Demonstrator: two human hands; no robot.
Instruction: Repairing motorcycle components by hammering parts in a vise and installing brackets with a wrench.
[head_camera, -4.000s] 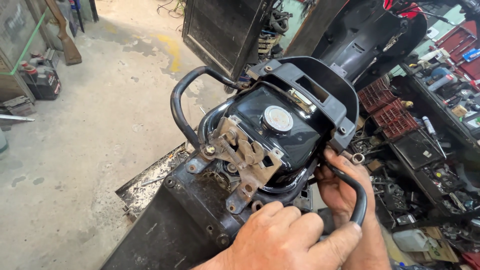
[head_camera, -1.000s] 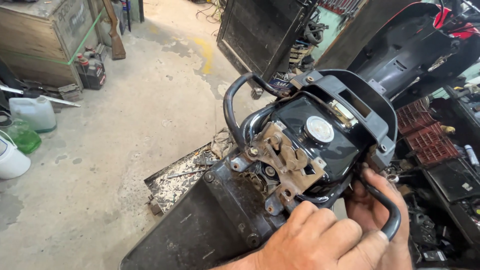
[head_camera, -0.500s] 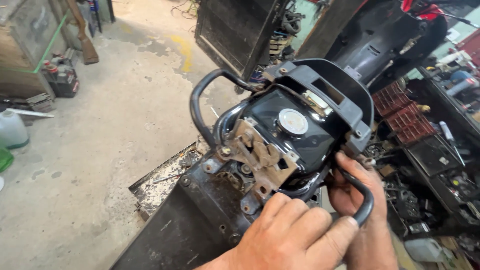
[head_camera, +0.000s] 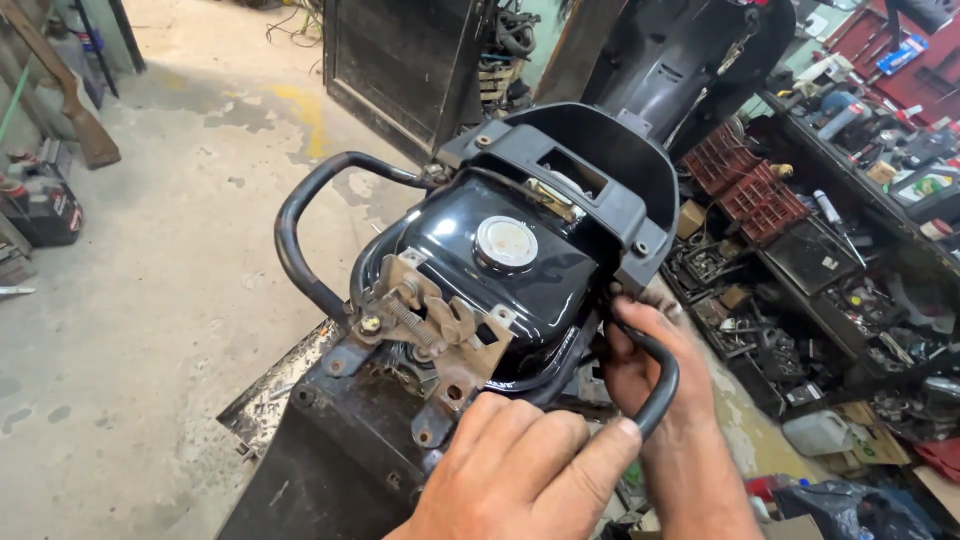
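Both hands are working the grab rail (head_camera: 300, 250) at the tank (head_camera: 500, 270): the right hand (head_camera: 650, 370) clamps its right bar, the left hand (head_camera: 520, 475) presses flat by the latch (head_camera: 420, 325).

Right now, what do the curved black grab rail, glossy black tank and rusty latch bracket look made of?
Curved black grab rail: likely painted steel tube, matte, scuffed. Glossy black tank: looks like painted metal, sharp reflections; plastic possible. Rusty latch bracket: bare stamped steel, brown rust, a coil spring.

Blue packet (head_camera: 906, 52): upper right, flat, on red shelf.
Green-yellow pack (head_camera: 928, 185): right edge, small, flat.
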